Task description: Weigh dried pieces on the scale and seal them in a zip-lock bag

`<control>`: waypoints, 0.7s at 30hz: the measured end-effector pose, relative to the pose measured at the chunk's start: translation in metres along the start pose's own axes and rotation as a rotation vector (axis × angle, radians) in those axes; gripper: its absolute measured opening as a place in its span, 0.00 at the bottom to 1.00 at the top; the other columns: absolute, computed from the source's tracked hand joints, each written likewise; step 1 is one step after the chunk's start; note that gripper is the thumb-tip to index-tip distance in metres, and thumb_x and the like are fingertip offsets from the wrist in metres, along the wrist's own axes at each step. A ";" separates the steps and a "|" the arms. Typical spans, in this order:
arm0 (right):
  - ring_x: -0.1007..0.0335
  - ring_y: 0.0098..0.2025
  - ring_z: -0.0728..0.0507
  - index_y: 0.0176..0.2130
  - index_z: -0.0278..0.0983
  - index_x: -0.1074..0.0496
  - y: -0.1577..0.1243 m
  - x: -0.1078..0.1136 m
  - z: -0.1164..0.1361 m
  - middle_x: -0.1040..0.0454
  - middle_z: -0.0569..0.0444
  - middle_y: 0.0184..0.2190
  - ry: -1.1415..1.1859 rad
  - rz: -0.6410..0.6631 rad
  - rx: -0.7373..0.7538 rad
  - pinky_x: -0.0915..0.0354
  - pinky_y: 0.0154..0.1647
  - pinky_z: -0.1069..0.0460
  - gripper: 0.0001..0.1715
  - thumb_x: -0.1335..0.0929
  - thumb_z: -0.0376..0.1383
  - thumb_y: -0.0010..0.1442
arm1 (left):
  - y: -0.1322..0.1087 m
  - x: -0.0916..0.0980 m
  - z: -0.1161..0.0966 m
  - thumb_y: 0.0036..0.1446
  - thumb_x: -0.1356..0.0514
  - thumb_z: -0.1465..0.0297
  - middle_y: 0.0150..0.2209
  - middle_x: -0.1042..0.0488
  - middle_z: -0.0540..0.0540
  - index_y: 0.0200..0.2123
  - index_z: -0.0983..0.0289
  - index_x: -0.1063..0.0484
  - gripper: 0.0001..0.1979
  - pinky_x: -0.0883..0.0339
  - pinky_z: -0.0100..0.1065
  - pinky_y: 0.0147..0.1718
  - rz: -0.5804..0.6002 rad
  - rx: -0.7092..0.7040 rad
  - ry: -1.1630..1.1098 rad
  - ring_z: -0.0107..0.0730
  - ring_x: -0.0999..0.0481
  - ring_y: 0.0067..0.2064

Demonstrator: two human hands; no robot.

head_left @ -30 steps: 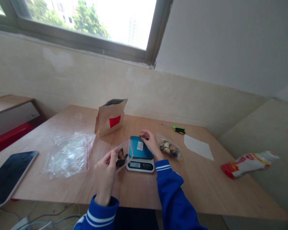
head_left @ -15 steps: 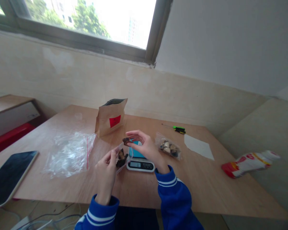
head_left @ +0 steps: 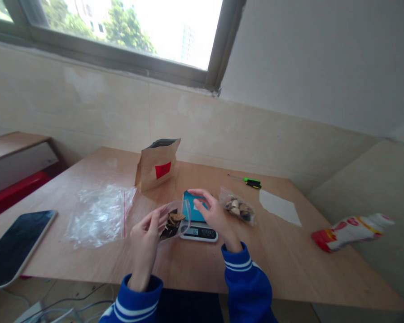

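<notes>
Clear plastic zip bag of dark brown dried pieces (head_left: 173, 220): held up above the pale wooden counter (head_left: 272, 264), pinched in the left hand's grip (head_left: 144, 237). Right hand's grip (head_left: 215, 213) loose, thumb and fingers parted, over a white digital scale with blue plate (head_left: 200, 233). Just right of scale: clear bag of pale and dark chunks (head_left: 237, 207). Farther back, left: upright brown paper pouch, red label (head_left: 155, 166).
</notes>
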State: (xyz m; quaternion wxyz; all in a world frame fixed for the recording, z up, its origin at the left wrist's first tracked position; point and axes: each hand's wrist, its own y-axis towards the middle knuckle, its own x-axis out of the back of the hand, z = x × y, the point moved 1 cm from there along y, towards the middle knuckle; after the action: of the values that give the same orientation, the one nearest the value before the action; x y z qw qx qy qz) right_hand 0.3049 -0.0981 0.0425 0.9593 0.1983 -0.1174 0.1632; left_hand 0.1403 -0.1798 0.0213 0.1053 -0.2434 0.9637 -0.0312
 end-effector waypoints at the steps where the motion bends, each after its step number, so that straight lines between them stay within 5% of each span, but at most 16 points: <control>1: 0.32 0.54 0.44 0.50 0.41 0.29 -0.004 0.002 0.000 0.28 0.50 0.51 0.021 0.015 -0.027 0.37 0.56 0.47 0.17 0.35 0.39 0.62 | -0.001 0.001 -0.005 0.54 0.42 0.55 0.46 0.21 0.63 0.42 0.67 0.23 0.23 0.26 0.39 0.41 0.026 0.017 -0.026 0.45 0.21 0.45; 6: 0.34 0.56 0.42 0.52 0.43 0.29 -0.025 0.003 0.007 0.28 0.51 0.52 0.059 0.136 -0.041 0.40 0.58 0.45 0.21 0.34 0.46 0.61 | -0.005 0.013 -0.021 0.51 0.40 0.55 0.44 0.20 0.63 0.40 0.68 0.23 0.22 0.24 0.41 0.33 0.190 0.136 -0.144 0.46 0.19 0.37; 9: 0.31 0.51 0.43 0.46 0.43 0.26 -0.035 -0.004 0.011 0.24 0.53 0.46 0.097 0.091 0.047 0.39 0.55 0.48 0.18 0.31 0.47 0.58 | -0.005 0.015 -0.022 0.50 0.39 0.56 0.46 0.21 0.63 0.39 0.68 0.23 0.22 0.24 0.39 0.29 0.257 0.200 -0.151 0.46 0.19 0.34; 14: 0.28 0.37 0.46 0.33 0.40 0.23 -0.045 -0.018 0.011 0.23 0.55 0.32 0.113 -0.226 -0.004 0.35 0.41 0.52 0.09 0.30 0.43 0.57 | -0.006 0.009 -0.021 0.54 0.43 0.54 0.51 0.24 0.64 0.44 0.68 0.24 0.24 0.24 0.40 0.30 0.265 0.218 -0.166 0.45 0.19 0.36; 21: 0.35 0.25 0.50 0.32 0.35 0.26 -0.057 -0.015 0.005 0.26 0.56 0.24 0.240 -0.808 -0.219 0.39 0.28 0.54 0.19 0.29 0.49 0.52 | -0.007 0.005 -0.013 0.58 0.54 0.46 0.54 0.27 0.65 0.54 0.66 0.29 0.35 0.37 0.50 0.54 0.478 0.139 -0.239 0.53 0.27 0.54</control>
State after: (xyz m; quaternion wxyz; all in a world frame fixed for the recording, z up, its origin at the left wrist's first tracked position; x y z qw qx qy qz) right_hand 0.3105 -0.1535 0.0235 0.9683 0.1051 0.0653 -0.2170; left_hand 0.1365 -0.1886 0.0341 0.2390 -0.0033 0.9701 -0.0428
